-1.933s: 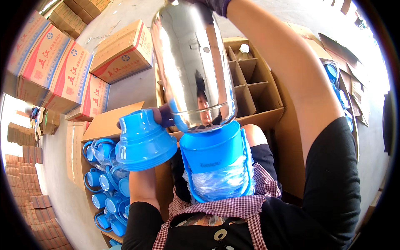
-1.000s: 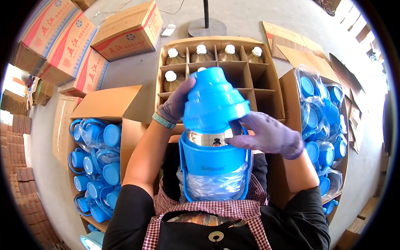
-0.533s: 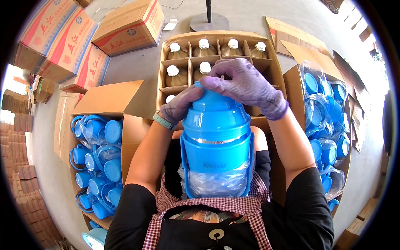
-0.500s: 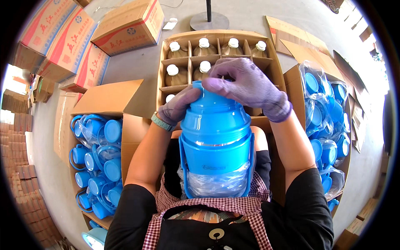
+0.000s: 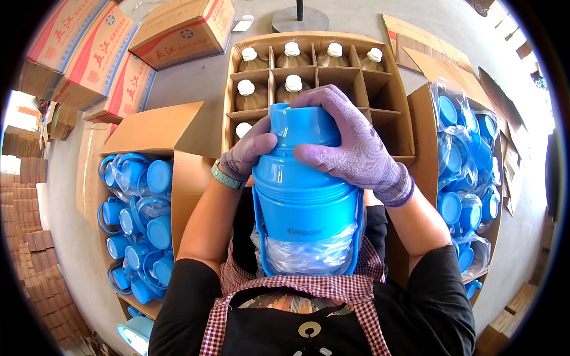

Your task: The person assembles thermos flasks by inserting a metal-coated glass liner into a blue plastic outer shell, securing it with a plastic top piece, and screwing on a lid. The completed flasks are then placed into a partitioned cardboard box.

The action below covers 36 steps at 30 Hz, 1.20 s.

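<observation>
A blue plastic thermos jug [image 5: 306,178] stands upright in my lap, its spout toward the far left. Clear plastic film [image 5: 312,252] wraps its lower part, and a blue handle [image 5: 356,237] hangs down along its sides. My right hand [image 5: 350,139], in a purple knit glove, is curved over the jug's neck and shoulder, thumb on the near side. Gloved too, my left hand [image 5: 250,151] holds the neck from the left, with its thumb beside the spout; its other fingers are partly hidden.
Beyond my lap is a divided carton [image 5: 386,133] with several white-capped bottles [image 5: 293,92]. Open cartons at my left [image 5: 193,184] and right [image 5: 421,127] hold blue plastic jug parts, some in clear bags. Sealed boxes [image 5: 181,35] and a round stand base [image 5: 300,21] are farther off.
My right hand has come down from a pinch above the spout to grip the neck and shoulder. A shiny strip under the jug's upper part no longer shows. My left thumb has shifted toward the spout.
</observation>
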Each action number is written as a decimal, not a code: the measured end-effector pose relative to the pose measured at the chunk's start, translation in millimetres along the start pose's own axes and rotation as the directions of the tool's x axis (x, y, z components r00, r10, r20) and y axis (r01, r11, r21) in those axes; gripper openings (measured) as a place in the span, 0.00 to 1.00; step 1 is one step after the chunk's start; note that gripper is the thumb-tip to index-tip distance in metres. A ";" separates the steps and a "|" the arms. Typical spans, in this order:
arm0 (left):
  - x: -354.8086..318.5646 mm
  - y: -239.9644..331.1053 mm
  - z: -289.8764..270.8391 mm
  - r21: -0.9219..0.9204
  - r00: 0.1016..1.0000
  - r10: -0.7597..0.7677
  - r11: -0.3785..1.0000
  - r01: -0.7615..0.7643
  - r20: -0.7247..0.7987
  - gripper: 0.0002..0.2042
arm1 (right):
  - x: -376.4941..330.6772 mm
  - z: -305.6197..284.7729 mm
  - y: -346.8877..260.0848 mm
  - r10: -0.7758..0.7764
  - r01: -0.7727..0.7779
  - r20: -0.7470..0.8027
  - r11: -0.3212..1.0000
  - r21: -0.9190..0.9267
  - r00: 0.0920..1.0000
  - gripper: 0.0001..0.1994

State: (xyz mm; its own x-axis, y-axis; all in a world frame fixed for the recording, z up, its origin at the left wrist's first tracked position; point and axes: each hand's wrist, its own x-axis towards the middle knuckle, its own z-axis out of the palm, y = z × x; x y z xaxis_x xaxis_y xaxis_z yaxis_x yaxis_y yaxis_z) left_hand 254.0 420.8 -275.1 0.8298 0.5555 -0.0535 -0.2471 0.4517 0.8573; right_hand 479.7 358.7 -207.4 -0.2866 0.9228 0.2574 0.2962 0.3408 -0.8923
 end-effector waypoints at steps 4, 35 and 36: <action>1.5 -1.2 6.5 -0.031 0.999 -0.029 0.999 0.028 -0.041 0.54 | -0.8 -2.3 3.9 0.050 -0.050 0.009 0.996 0.072 0.999 0.36; -1.3 2.2 11.3 0.066 0.998 -0.024 0.997 0.028 -0.052 0.52 | -1.5 -5.0 36.0 -0.143 0.128 0.019 0.931 0.342 0.990 0.38; -1.0 4.9 15.3 0.073 0.998 -0.030 0.997 0.034 -0.056 0.52 | -2.4 -6.1 39.1 -0.164 0.147 0.025 0.933 0.329 0.986 0.38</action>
State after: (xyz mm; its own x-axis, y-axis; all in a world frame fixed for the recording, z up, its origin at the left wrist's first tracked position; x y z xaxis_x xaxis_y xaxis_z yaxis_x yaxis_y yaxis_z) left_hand 259.7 411.8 -262.9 0.8075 0.5798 -0.1081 -0.1812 0.4183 0.8900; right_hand 497.5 370.9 -240.7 -0.3540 0.8497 0.3907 -0.0653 0.3943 -0.9167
